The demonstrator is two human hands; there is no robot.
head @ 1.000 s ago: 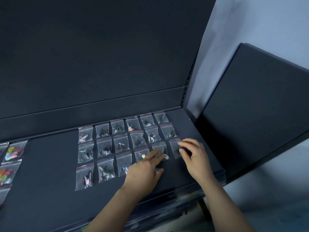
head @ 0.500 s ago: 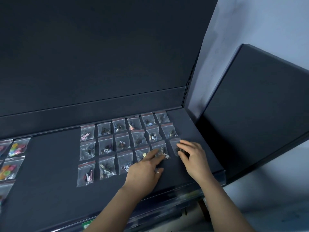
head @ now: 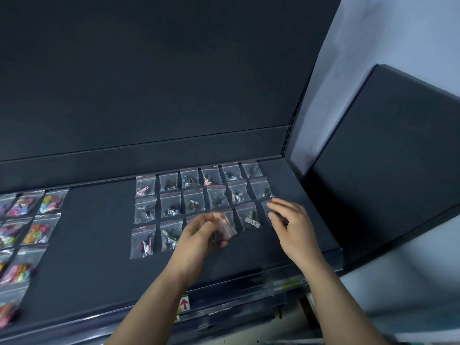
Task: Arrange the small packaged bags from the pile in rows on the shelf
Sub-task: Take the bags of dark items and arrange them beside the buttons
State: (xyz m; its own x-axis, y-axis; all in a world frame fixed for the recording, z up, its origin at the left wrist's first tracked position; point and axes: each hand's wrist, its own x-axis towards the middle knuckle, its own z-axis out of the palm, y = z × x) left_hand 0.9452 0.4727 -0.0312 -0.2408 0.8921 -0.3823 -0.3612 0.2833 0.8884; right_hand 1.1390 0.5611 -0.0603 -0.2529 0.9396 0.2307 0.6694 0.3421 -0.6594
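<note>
While the near row fills, a feather-light bag wants a pinch at its seal

Though motion blur softens it, the left hand [head: 201, 235] has its fingers and thumb curled round a small zip bag [head: 227, 229] with a red seal line, held just above the near row on the dark shelf [head: 94, 232]. The right hand [head: 296, 227] is spread over the end bag [head: 266, 207] at the right of that row, with its fingers apart and relaxed. Whether the fingertips touch the bag cannot be told. The laid bags [head: 194, 204] lie flat in three rows towards the far edge, close together without overlapping. A bag with a zip slider [head: 249, 218] sits between the two hands. Larger bags of coloured pieces [head: 37, 231] lie well apart on the left. No pile is in view.

These bags look nearly weightless, thin and limp, with a small hard lump of metal inside that shifts the balance. The glossy film will likely slide on the smooth shelf, so a nudge could upset its neighbours. The best hold, I judge, is a pinch at the stiffer seal strip or a corner. The bag can then be set down flat and pressed lightly with straight fingers to square it
</note>
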